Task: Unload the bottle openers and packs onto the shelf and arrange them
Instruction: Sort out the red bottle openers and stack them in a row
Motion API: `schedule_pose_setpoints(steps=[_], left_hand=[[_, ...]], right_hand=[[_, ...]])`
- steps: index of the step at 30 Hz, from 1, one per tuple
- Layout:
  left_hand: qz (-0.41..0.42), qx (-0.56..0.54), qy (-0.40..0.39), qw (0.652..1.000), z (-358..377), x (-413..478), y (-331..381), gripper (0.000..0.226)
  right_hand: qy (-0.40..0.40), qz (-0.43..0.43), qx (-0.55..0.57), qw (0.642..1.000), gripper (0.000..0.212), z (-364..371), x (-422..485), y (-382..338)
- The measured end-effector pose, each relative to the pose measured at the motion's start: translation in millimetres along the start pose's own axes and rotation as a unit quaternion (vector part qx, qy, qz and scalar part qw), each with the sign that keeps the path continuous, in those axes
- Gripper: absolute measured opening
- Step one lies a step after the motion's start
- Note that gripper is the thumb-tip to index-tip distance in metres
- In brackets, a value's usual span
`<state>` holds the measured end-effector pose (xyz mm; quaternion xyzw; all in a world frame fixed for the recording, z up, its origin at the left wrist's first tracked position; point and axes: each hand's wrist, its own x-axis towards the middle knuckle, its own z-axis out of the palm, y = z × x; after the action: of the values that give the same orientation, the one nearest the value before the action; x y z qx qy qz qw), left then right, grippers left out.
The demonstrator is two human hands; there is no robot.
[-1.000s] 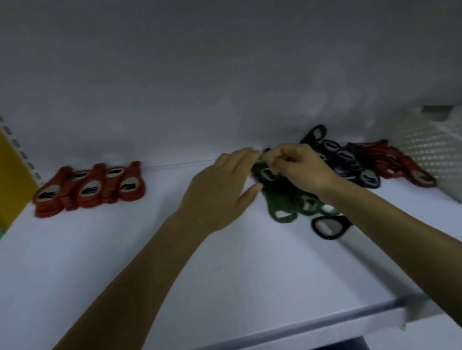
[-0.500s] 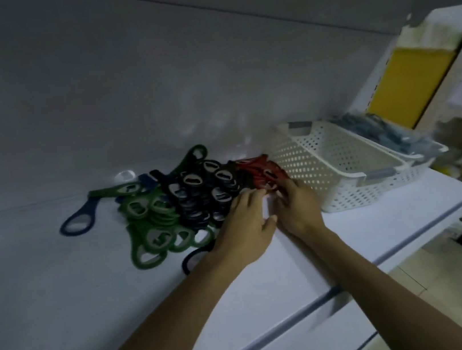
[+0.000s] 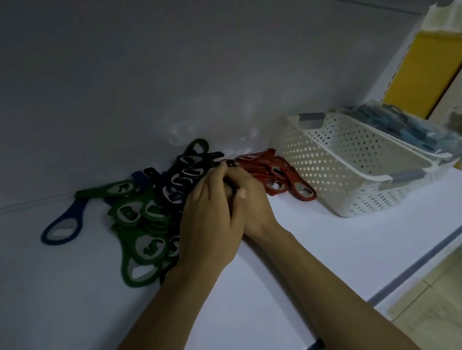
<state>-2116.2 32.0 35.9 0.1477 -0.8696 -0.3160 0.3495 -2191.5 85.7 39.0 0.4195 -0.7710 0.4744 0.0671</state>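
The white shelf [image 3: 312, 267] holds a white basket [image 3: 344, 176] full of holes, with blue packs [image 3: 414, 123] inside. Beside it lies a messy pile of bottle openers [image 3: 137, 218], flat loops in green, black and red. The left hand [image 3: 210, 226] and right hand [image 3: 253, 204] curl together on the pile. I cannot tell what they hold.

Green, black and red bottle openers [image 3: 152, 216] lie heaped on the white shelf [image 3: 298, 272]; a blue opener [image 3: 74, 210] lies just left.
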Motion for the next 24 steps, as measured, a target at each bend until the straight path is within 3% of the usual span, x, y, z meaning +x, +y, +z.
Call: schedule_pose_setpoints(steps=[3, 5, 7, 9, 11, 14, 17, 24], left_hand=[[0.032, 0.021, -0.026, 0.999, 4.6, -2.2, -5.0, 0.058], [0.062, 0.072, -0.034, 0.995, 6.6, -3.0, -8.2, 0.055], [0.081, 0.099, -0.032, 0.991, 7.8, -3.9, -9.0, 0.055], [0.082, 0.079, -0.020, 0.993, 7.0, -3.3, -6.0, 0.054], [0.085, 0.048, -0.009, 0.995, 5.1, -2.3, -4.0, 0.050], [0.076, -0.010, 0.001, 0.997, 2.6, -3.0, -3.6, 0.041], [0.059, -0.051, 0.003, 0.997, 2.6, -3.9, -3.2, 0.032], [0.043, -0.109, -0.006, 0.993, 7.3, -2.6, -7.2, 0.024]], right_hand=[[0.065, 0.045, -0.018, 0.997, 0.028, -14.2, -2.6, 8.2], [0.094, 0.105, -0.164, 0.976, 0.032, -26.8, 0.5, 20.6], [0.046, 0.200, -0.318, 0.925, 0.034, -34.7, 3.7, 30.7], [-0.022, 0.245, -0.369, 0.896, 0.037, -36.7, 3.3, 36.1], [-0.016, 0.221, -0.363, 0.905, 0.034, -37.3, 2.2, 36.8], [0.062, 0.221, -0.333, 0.915, 0.035, -39.6, 1.6, 35.1], [0.027, 0.266, -0.355, 0.896, 0.036, -43.4, 1.6, 38.9], [0.136, 0.213, -0.233, 0.939, 0.033, -45.0, -0.3, 37.6]])
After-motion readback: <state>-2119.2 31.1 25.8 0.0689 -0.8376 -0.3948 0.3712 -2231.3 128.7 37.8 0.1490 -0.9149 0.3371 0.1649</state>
